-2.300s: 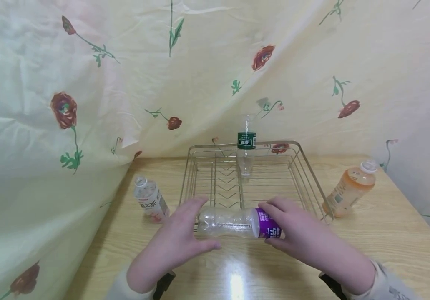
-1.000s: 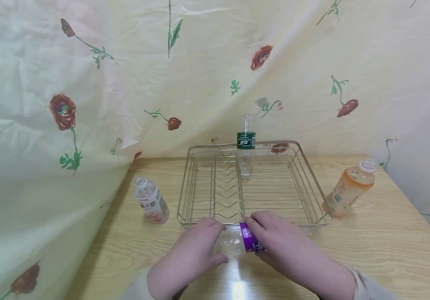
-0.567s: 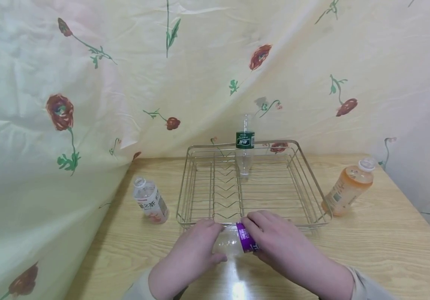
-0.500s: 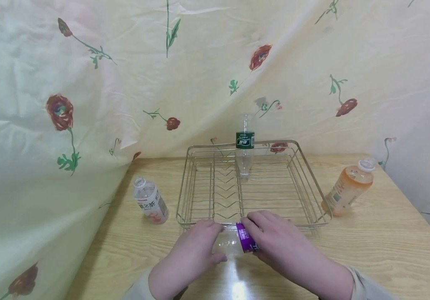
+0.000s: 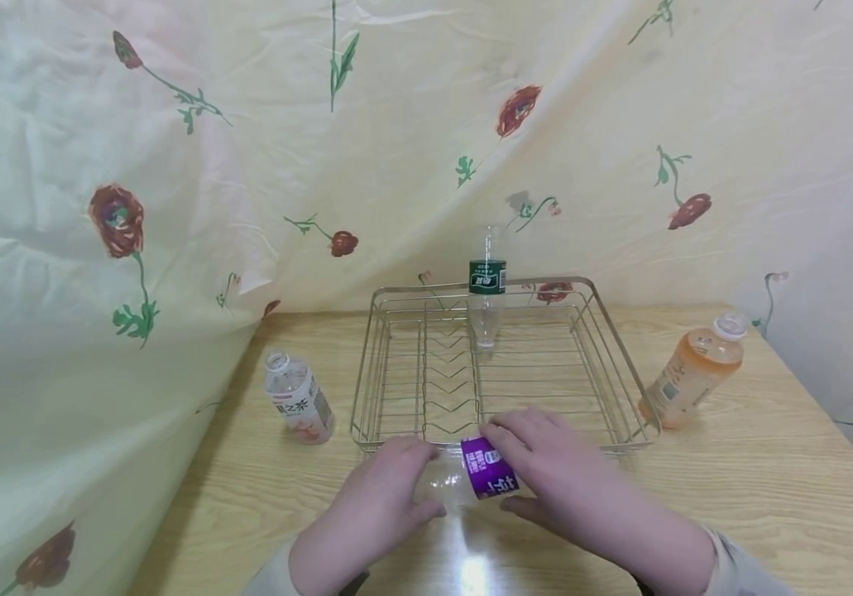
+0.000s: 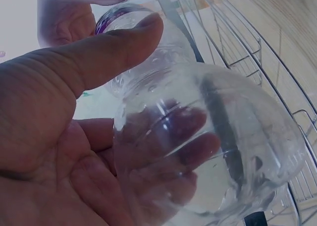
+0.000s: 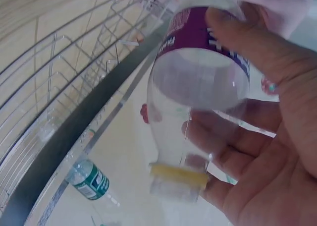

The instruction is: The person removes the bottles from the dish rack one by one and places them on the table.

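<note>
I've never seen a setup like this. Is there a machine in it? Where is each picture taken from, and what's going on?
No machine arm here: these are a person's own bare hands. The wide picture comes from a camera worn on the head, looking forward and down; the two close ones come from cameras worn on the left and right wrists.

The left hand and right hand together hold a clear bottle with a purple label sideways, by the near edge of a wire rack on a wooden table.

A green-labelled bottle is at the rack's far side. A white-labelled bottle stands to the rack's left, an orange-tinted bottle to its right. Flowered cloth hangs behind.
</note>
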A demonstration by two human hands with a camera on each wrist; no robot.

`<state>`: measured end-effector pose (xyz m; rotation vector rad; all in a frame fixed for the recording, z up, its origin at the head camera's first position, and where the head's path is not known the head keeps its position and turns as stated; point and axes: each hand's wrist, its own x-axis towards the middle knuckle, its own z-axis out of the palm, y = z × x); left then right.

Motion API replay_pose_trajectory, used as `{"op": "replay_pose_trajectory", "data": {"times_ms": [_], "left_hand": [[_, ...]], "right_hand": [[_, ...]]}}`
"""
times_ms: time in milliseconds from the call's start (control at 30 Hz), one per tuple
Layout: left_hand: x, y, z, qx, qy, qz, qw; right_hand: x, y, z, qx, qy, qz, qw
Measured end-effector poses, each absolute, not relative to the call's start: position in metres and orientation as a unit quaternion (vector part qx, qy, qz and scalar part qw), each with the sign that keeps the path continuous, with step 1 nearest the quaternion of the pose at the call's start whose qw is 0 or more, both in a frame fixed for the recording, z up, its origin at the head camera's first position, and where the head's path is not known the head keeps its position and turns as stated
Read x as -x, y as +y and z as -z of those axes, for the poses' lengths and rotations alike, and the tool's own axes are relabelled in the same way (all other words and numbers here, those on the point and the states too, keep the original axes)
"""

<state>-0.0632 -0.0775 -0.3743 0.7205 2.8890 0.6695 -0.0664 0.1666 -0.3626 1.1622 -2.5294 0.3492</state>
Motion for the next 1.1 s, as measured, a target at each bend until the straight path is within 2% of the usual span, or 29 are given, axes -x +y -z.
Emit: {"op": "replay_pose_trajectory", "data": {"times_ms": [400,900,1100], "left_hand": [[0.061,-0.088,0.38,-0.212,0.944,-0.249,0.037],[0.059,-0.1,0.391,-0.197,0.938,-0.284,0.029],[0.058,-0.102,0.391,-0.194,0.935,-0.295,0.024]], "right_hand": [[0.067,0.188,0.352,-0.354,-0.907,-0.195,0.119],[0.066,0.209,0.346,-0.308,-0.915,-0.24,0.101],[0.065,0.215,0.348,-0.297,-0.918,-0.238,0.11]]}}
